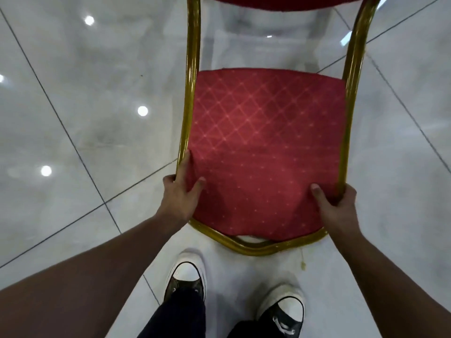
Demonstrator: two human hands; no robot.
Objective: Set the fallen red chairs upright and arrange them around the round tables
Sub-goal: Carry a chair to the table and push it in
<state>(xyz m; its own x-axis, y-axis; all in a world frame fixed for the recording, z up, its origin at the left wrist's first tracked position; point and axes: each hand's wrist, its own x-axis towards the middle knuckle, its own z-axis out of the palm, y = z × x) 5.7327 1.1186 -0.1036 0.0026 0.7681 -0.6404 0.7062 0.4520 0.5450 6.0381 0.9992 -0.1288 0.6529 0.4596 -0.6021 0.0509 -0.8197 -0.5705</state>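
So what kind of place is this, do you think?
Probably a banquet or function hall: a red padded chair with a gold metal frame, typical of event seating, gripped by both hands, over a glossy tiled floor reflecting ceiling lights.

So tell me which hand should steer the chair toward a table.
Neither clearly. The left hand and right hand both grip the red chair at its gold frame, one per side. Probably use both.

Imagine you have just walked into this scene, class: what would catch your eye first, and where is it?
A red chair with a gold frame fills the centre, its diamond-patterned cushion facing the camera. The left hand and right hand hold its near corners. Below, two black sneakers stand on glossy white floor tiles.
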